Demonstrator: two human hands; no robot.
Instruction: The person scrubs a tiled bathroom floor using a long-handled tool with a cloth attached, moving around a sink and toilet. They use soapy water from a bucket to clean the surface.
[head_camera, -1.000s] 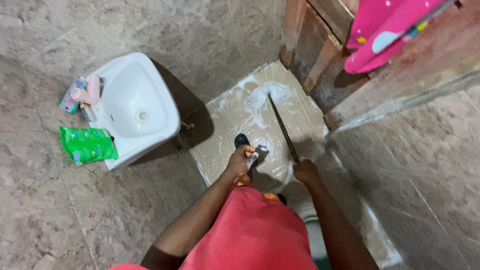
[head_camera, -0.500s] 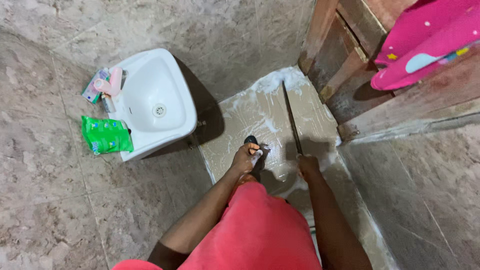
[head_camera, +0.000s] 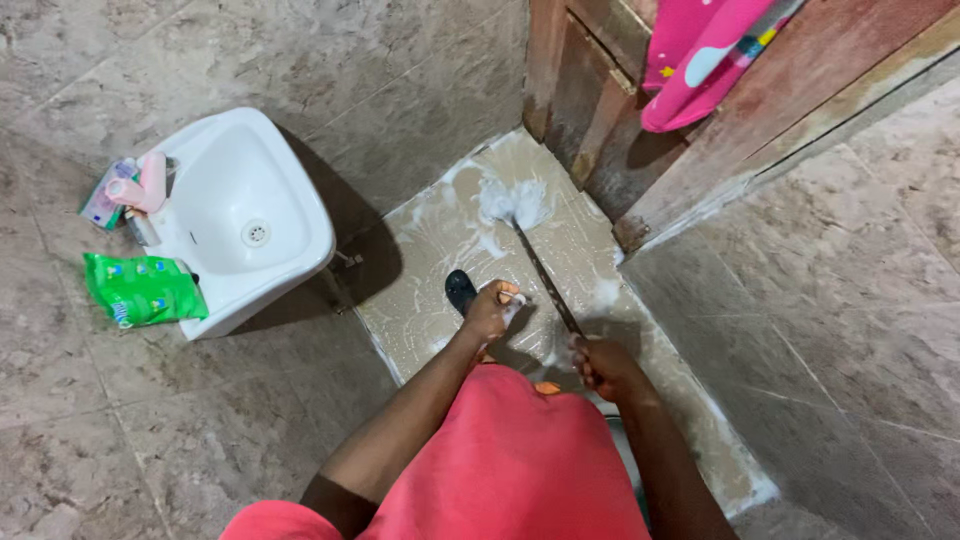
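Right hand (head_camera: 600, 365) clamped on long brush handle (head_camera: 545, 280); bristle head (head_camera: 515, 203) on soapy floor (head_camera: 430, 290) near wooden door corner. Left hand (head_camera: 490, 312) closed around small white object, unidentifiable. Hands apart.

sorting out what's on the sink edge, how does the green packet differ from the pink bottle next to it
The green packet is a flat, soft pouch, bright green with small printed patches; the pink bottle is a rounded, plain pale pink tube shape. The green packet lies on the sink's near corner, partly over the edge; the pink bottle lies at the far corner among other small items. Both rest on the white sink's rim, untouched by either hand.
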